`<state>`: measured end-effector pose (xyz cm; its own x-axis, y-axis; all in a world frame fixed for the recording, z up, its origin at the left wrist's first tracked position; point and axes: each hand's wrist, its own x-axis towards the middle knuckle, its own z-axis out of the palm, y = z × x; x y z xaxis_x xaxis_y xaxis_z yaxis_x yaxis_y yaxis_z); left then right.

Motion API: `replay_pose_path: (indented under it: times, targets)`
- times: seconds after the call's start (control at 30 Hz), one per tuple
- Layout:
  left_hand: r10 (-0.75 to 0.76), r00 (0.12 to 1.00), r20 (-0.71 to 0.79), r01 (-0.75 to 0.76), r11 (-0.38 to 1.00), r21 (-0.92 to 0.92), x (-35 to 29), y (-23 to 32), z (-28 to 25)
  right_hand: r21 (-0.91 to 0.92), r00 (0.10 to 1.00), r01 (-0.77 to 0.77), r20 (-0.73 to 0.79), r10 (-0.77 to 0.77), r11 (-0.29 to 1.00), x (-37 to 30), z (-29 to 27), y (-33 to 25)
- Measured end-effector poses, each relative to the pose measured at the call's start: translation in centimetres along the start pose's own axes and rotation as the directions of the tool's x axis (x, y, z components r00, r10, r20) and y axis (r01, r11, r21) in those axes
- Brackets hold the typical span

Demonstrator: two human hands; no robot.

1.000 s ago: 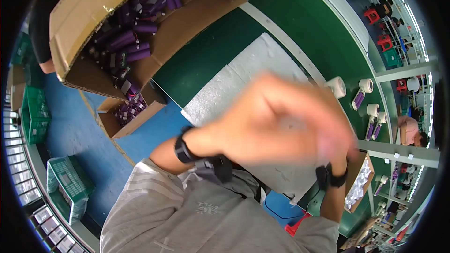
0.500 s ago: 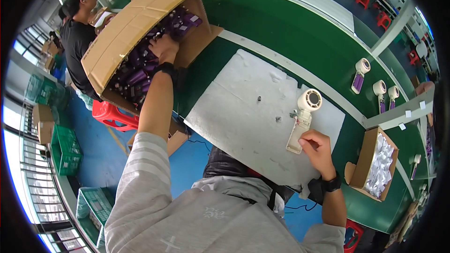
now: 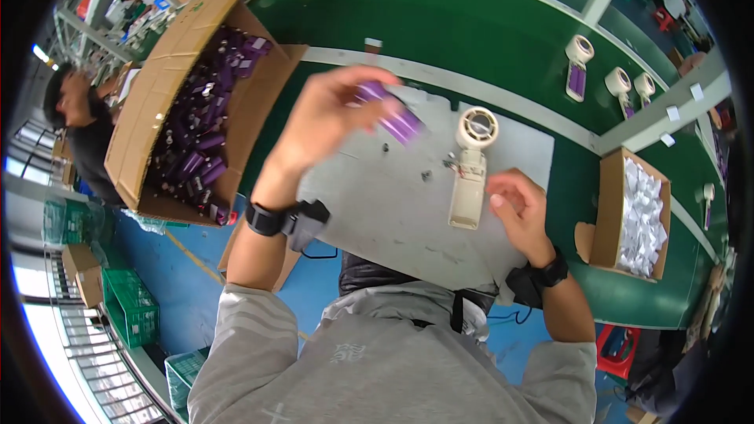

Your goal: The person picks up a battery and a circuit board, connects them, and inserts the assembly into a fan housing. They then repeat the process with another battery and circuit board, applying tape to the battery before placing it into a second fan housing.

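My left hand is closed around a purple battery pack, raised over the left part of a pale mat. Motion blurs the pack and the fingers on it. A cream handheld fan lies on the mat, its round head pointing away from me and its hollow handle toward me. Just right of that handle is my right hand, empty, with thumb and fingers apart. Small dark bits lie left of the fan, and some loose parts show at its neck.
A large tipped cardboard box of purple battery packs stands at left. Right of the mat is a smaller box of white pieces. Several similar fans lie beyond the green table's pale strip. A person is beyond the large box.
My left hand has come out of the large box with a purple battery pack and moved right, over the mat. My right hand has moved off the fan's handle and opened.
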<state>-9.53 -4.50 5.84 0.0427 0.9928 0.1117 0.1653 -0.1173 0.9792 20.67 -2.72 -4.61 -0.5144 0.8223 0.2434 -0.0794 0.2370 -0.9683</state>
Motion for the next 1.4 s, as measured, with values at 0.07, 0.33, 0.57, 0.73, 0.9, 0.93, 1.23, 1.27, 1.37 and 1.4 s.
replay_pose_path:
  times: [0.07,0.33,0.57,0.73,0.9,0.93,1.23,1.27,1.37,1.4]
  targets:
    - [0.064,0.974,0.218,-0.072,0.997,0.029,0.2,0.1,4.8,0.090,0.988,0.145,-0.067,-0.139,0.985,0.4,1.2,-1.2]
    - [0.273,0.946,0.173,-0.316,0.890,0.328,1.7,-4.1,10.4,0.135,0.903,-0.159,-0.381,0.199,0.978,0.3,0.1,0.1]
    - [-0.010,0.934,0.358,-0.108,0.946,0.307,1.9,-6.9,9.3,-0.311,0.982,-0.076,-0.191,0.016,0.947,0.5,-0.2,-0.2]
    - [0.025,0.918,0.395,-0.138,0.956,0.260,4.5,-8.5,10.2,-0.526,0.960,0.223,-0.026,-0.278,0.820,2.0,0.6,0.4]
    - [0.097,0.908,0.408,-0.128,0.991,0.049,4.8,-9.9,9.6,-0.502,0.974,0.172,-0.043,-0.223,0.848,2.3,0.9,0.7]
    - [0.123,0.901,0.417,-0.151,0.988,0.035,4.9,-9.9,9.6,-0.516,0.982,0.123,-0.062,-0.179,0.848,2.2,0.7,0.5]
    - [0.168,0.882,0.439,-0.216,0.975,0.060,4.6,-10.2,8.9,-0.712,0.991,0.042,-0.058,-0.119,0.701,3.3,1.3,-0.2]
    - [0.159,0.882,0.444,-0.197,0.979,0.042,4.6,-10.3,9.0,-0.727,0.988,0.048,-0.065,-0.138,0.685,3.3,1.2,0.0]
    - [0.142,0.880,0.452,-0.159,0.987,-0.002,4.6,-10.4,9.0,-0.666,0.985,0.016,-0.119,-0.128,0.746,2.9,0.9,0.3]
    - [0.143,0.879,0.454,-0.168,0.986,0.013,4.6,-10.5,8.8,-0.631,0.981,0.001,-0.150,-0.123,0.775,2.8,0.7,0.3]
